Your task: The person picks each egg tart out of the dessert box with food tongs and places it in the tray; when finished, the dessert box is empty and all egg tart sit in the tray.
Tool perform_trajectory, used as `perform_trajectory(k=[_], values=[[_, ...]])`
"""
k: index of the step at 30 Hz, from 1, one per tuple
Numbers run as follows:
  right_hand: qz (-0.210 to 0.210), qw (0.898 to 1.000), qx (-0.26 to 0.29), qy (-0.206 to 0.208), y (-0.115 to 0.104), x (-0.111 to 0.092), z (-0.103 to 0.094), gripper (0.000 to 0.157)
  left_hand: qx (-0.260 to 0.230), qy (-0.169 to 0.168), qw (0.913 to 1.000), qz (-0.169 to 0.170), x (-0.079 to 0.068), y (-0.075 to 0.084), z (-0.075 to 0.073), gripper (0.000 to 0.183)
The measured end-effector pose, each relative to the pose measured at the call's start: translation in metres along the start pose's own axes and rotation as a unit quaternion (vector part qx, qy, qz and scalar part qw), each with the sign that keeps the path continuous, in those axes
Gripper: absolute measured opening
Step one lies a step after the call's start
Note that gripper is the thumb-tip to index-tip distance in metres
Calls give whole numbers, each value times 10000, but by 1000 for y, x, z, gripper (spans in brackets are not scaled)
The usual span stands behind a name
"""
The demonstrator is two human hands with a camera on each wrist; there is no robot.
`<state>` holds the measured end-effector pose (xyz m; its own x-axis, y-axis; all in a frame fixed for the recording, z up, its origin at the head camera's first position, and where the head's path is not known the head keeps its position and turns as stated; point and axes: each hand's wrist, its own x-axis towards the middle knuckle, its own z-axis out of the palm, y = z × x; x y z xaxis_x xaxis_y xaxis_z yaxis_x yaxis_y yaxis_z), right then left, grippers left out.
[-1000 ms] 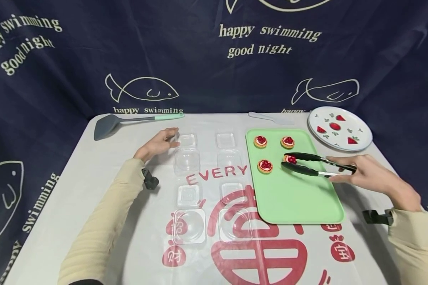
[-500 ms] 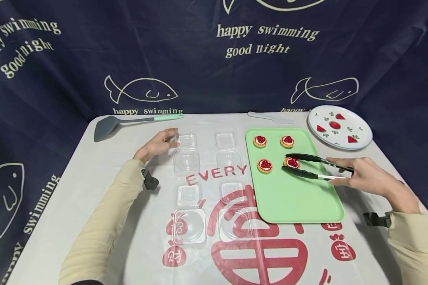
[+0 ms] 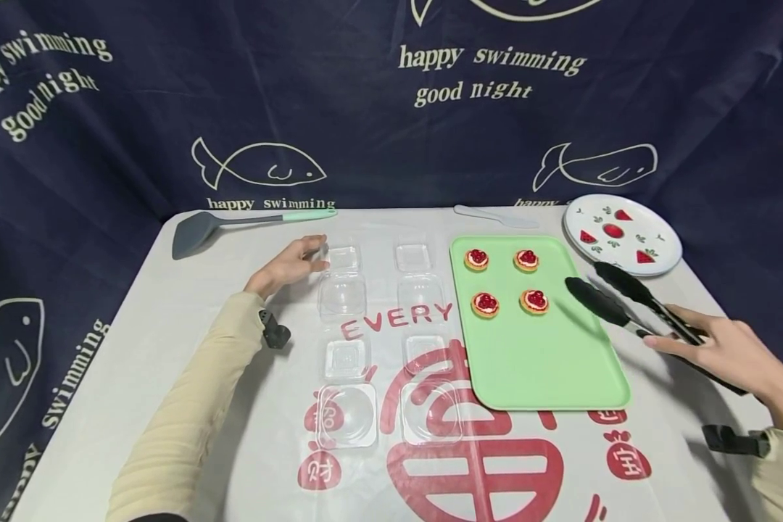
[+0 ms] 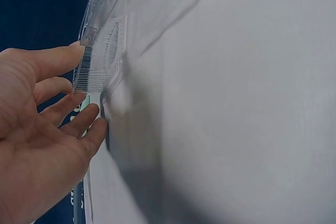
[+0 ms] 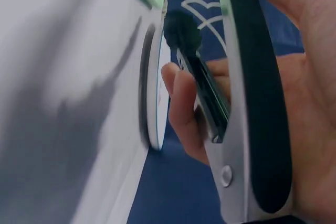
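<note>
My left hand (image 3: 290, 262) is at the far-left clear plastic clamshell box (image 3: 343, 258). The left wrist view shows the thumb at the box's rim (image 4: 107, 51) and a finger by its other corner; the remaining fingers are loosely bent. My right hand (image 3: 724, 348) grips black-tipped metal tongs (image 3: 626, 301), their arms spread with nothing between them. The tongs' tips are over the right edge of a green tray (image 3: 548, 370). Four small tarts with red berries, several in all, sit on it; the nearest tart (image 3: 534, 302) lies left of the tips.
Several more open clamshell boxes (image 3: 355, 413) stand in two columns left of the tray. Patterned plates (image 3: 626, 250) are at the back right. A pale plastic knife (image 3: 496, 217) and a grey turner (image 3: 199, 232) lie along the back edge, before a dark blue curtain (image 3: 391, 138).
The tongs, earlier around the near-right tart, have moved right and away from it, and the tart now stands free on the tray. My left hand has stayed in place.
</note>
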<state>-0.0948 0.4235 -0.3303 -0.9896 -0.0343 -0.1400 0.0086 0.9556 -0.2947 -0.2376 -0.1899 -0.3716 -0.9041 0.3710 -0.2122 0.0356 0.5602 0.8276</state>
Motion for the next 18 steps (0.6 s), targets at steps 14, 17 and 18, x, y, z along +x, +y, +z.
perform_trajectory(k=[14,17,18], values=[[761,9948,-666,110,44,-17,5,73,9,-36,10000,-31,1,1,2,65],[832,9943,-669,-12,41,-15,7,71,-14,-62,10000,-49,-6,14,1,63],[873,9939,-665,-85,40,-13,7,73,-16,-58,10000,-41,-6,14,1,63]])
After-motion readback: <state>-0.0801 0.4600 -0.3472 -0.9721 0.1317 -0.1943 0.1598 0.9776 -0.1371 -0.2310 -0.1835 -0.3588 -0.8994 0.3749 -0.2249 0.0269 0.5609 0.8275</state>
